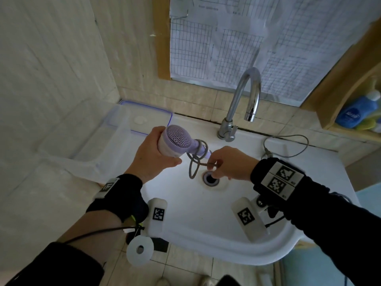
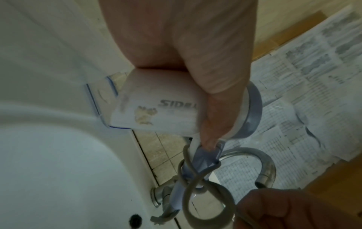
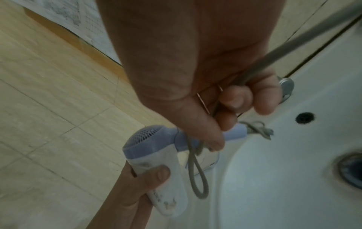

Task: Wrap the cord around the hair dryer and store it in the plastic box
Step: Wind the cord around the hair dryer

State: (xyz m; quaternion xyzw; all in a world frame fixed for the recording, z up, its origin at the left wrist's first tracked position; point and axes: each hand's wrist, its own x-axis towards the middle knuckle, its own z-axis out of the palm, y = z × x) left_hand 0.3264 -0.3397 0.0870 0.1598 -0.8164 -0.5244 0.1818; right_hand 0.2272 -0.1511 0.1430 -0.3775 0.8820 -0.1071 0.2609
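My left hand [image 1: 153, 154] clamps the hair dryer [image 1: 175, 141], handle pointing right toward my right hand [image 1: 231, 163], which pinches the cord [image 1: 192, 168] just beside it

White washbasin [image 1: 206, 219], drain [image 1: 210, 178] in the bowl. On the back rim: chrome gooseneck faucet [image 1: 243, 104] standing upright; to its right, a loose loop of grey cord [image 1: 288, 145] lying on the flat ledge. At the left, a clear plastic box [image 1: 86, 141], and behind it a clear lid with blue edging [image 1: 144, 118].
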